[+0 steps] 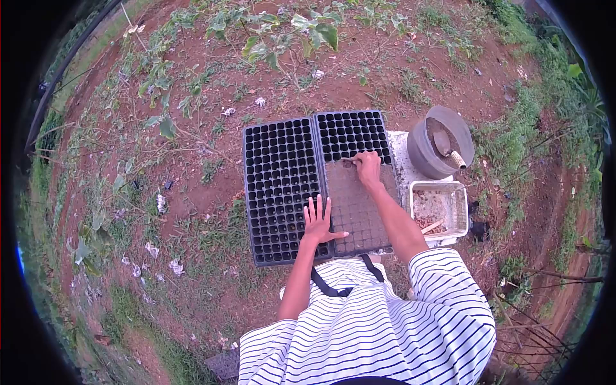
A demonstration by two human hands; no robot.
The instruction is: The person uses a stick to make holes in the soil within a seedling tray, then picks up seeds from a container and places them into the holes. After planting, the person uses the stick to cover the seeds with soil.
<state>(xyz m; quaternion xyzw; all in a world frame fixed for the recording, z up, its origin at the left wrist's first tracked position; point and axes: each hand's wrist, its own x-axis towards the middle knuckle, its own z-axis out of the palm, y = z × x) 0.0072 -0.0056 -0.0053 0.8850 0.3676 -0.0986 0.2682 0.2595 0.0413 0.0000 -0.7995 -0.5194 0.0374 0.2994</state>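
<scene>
Two black seedling trays lie side by side in front of me. The left tray (278, 186) shows bare dark cells. In the right tray (351, 215), brown soil fills the near and middle cells, while the far rows are unfilled. My left hand (316, 229) is spread flat where the trays meet, its thumb reaching over the soil. At the far edge of the soil, my right hand (367, 167) has its fingers drawn together, pointing left over the cells. Something thin and brownish shows at its fingertips; I cannot tell what it is.
Right of the trays, a grey bucket (420, 151) holds soil and a trowel (444, 144). Nearer me, a white plastic basket (464, 212) contains small brown bits and a flat stick (433, 226). Both stand on a white surface (398, 144). Leafy plants (314, 32) grow beyond the trays.
</scene>
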